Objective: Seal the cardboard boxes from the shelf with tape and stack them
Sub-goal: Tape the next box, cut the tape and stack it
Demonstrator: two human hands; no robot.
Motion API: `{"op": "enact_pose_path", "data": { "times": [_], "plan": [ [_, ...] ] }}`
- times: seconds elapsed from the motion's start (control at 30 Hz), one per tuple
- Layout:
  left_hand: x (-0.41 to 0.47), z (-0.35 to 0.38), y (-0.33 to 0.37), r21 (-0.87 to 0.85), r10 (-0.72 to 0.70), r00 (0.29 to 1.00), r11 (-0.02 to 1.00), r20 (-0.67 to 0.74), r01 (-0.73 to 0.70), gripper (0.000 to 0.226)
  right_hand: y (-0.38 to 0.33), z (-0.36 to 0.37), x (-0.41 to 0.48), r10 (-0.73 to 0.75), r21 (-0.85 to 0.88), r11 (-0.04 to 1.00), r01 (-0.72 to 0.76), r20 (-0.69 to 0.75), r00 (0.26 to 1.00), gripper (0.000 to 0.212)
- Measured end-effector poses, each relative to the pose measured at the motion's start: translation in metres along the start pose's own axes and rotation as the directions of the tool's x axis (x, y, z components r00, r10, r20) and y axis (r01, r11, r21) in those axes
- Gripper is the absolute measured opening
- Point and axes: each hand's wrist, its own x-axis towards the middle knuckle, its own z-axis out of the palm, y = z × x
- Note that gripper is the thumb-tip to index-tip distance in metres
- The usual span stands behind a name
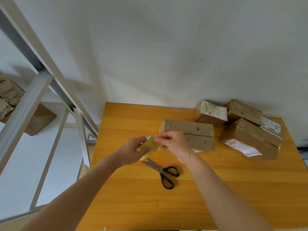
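My left grip (131, 151) curls round the tape roll (148, 146) toward the worktop's (150, 205) left edge. My right grip (174, 145) pinches, I think, its loose end, just before the box (198, 135).

Bare left hand (133, 150), bare right hand (173, 144), bare forearms

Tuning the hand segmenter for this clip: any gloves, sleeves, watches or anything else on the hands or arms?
Nothing worn. The left hand and right hand are bare: no gloves, rings or wristbands show. The left forearm and right forearm have no sleeve down to the frame's bottom edge, and no watch or marker.
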Motion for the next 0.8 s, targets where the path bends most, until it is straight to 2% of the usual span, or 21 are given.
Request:
{"op": "enact_pose_path", "data": {
  "times": [0.07,0.13,0.2,0.3,0.4,0.47,0.6,0.67,0.8],
  "plan": [
    [-0.003,0.001,0.001,-0.108,-0.003,1.000,0.994,0.019,0.005,0.009,-0.001,-0.001,0.003,0.005,0.077,0.997,0.000,-0.058,0.998,0.003],
    [-0.003,0.003,0.000,-0.128,-0.009,1.000,0.992,0.026,0.012,0.013,0.000,-0.001,0.005,-0.003,0.125,0.992,0.022,-0.155,0.988,0.006],
    [0.001,0.002,-0.002,-0.092,-0.034,0.999,0.995,0.012,0.035,0.019,0.002,-0.001,0.006,-0.015,0.125,0.991,0.042,-0.212,0.977,0.008],
    [0.007,-0.006,-0.012,-0.019,-0.069,0.998,0.997,-0.002,0.069,0.031,0.006,-0.005,0.005,-0.069,0.056,0.995,0.082,-0.198,0.978,0.012],
    [0.015,-0.017,-0.022,0.018,-0.138,0.986,0.990,-0.089,0.140,0.037,0.003,-0.006,0.002,-0.103,0.107,0.986,0.126,-0.200,0.974,0.009],
    [0.025,-0.025,-0.023,0.094,-0.184,0.974,0.976,-0.133,0.197,0.042,0.001,-0.005,0.002,-0.114,0.138,0.978,0.154,-0.257,0.959,0.008],
    [0.049,-0.035,-0.012,0.064,-0.222,0.962,0.970,-0.161,0.234,0.053,0.007,-0.007,0.007,0.001,0.216,0.970,0.111,-0.460,0.888,0.010],
    [0.056,-0.036,-0.008,0.123,-0.202,0.962,0.966,-0.181,0.226,0.055,0.010,-0.008,0.011,0.040,0.210,0.975,0.072,-0.485,0.874,0.004],
    [0.065,-0.029,-0.006,0.262,-0.184,0.957,0.934,-0.224,0.241,0.056,0.017,-0.008,0.021,0.087,0.201,0.979,0.025,-0.528,0.845,0.009]
  ]
}}
